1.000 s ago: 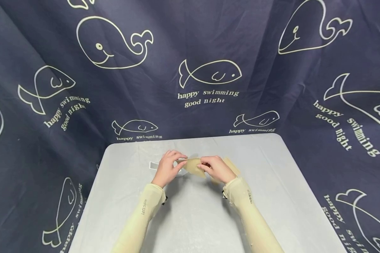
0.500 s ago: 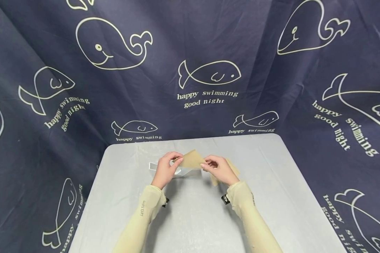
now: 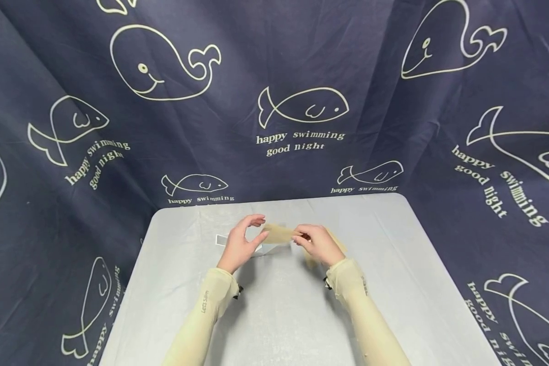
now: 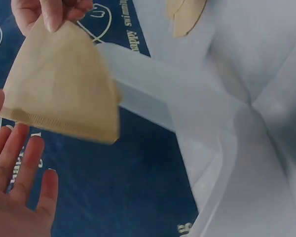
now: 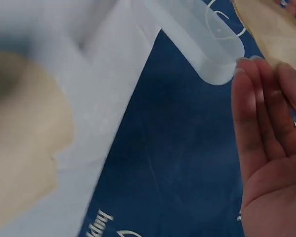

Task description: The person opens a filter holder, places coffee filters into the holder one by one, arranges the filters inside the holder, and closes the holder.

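Observation:
A tan paper coffee filter [image 3: 278,234] is in the air between the hands, its crimped seam showing in the left wrist view. My right hand [image 3: 317,244] pinches it at one end between thumb and fingers. My left hand [image 3: 239,247] is at the crimped end with fingers spread; in the left wrist view the thumb comes up to the filter's edge, and whether it touches I cannot tell. Behind and below the filter lies a translucent plastic container [image 5: 207,44], partly hidden by the left hand and the filter in the head view.
More tan coffee filters [image 5: 27,123] lie on the white-covered table [image 3: 279,315], right of the container and partly under the right hand. A dark blue curtain [image 3: 302,168] with fish and whale drawings hangs behind the table's far edge.
The filter was raised and turned between both hands half a second ago, then came down flatter. The left fingers have let go of it and spread, while the right hand keeps its pinch.

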`<control>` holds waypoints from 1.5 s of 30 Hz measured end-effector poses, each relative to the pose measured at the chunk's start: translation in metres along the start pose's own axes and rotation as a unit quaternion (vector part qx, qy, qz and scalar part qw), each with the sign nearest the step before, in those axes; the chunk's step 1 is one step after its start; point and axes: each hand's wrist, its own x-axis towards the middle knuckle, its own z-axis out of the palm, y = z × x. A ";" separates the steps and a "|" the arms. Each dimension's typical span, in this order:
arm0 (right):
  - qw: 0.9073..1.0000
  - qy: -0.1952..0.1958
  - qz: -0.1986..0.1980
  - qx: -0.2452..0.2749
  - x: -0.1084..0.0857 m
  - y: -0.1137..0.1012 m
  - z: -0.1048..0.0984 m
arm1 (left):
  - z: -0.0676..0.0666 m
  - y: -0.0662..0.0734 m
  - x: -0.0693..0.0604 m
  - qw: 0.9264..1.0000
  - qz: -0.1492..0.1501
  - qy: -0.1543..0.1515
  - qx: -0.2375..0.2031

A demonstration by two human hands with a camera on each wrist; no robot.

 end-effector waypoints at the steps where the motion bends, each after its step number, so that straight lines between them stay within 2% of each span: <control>1: 1.000 -0.005 -0.009 -0.018 0.001 -0.001 -0.001 | -0.001 0.002 0.001 1.000 0.008 -0.003 0.012; 5: 0.998 -0.023 -0.026 -0.059 0.002 -0.003 -0.003 | -0.002 0.006 0.004 0.996 0.050 -0.019 0.070; 8: 0.997 -0.028 -0.034 -0.067 0.003 -0.005 -0.001 | 0.001 0.006 0.004 0.991 0.080 -0.027 0.108; 10: 0.997 -0.026 -0.039 -0.061 0.003 -0.006 0.000 | 0.004 0.006 0.004 0.989 0.091 -0.027 0.117; 13: 0.999 -0.017 -0.027 -0.023 0.002 -0.005 0.002 | 0.007 0.005 0.003 0.991 0.080 -0.022 0.109; 16: 0.998 -0.003 0.022 0.066 0.001 0.000 0.004 | 0.007 0.004 0.002 0.996 0.052 -0.010 0.075; 18: 0.990 0.011 0.060 0.126 -0.001 0.005 0.006 | 0.006 0.004 0.001 0.998 0.038 0.000 0.050; 21: 0.977 0.028 0.094 0.189 -0.004 0.012 0.009 | 0.006 0.003 0.000 1.000 0.018 0.013 0.012; 24: 0.971 0.028 0.095 0.218 -0.004 0.014 0.013 | 0.006 0.003 0.000 0.999 0.002 0.024 -0.022; 28: 0.968 0.016 0.077 0.237 -0.001 0.008 0.020 | 0.008 0.003 -0.001 0.998 -0.019 0.035 -0.055; 30: 0.971 0.015 0.066 0.231 0.001 0.005 0.021 | 0.010 0.003 -0.001 0.997 -0.026 0.032 -0.061; 33: 0.981 0.018 0.052 0.186 0.002 0.001 0.021 | 0.010 0.003 -0.003 0.998 -0.026 0.022 -0.053; 37: 0.997 0.019 0.017 0.067 0.004 -0.001 0.015 | 0.004 0.005 -0.002 1.000 -0.004 0.022 -0.010; 41: 0.999 0.015 -0.030 -0.004 0.007 -0.004 0.008 | -0.002 0.007 0.000 0.998 0.033 0.020 0.039; 45: 0.999 0.007 -0.045 -0.026 0.009 -0.008 0.006 | -0.002 0.008 0.002 0.994 0.074 -0.001 0.081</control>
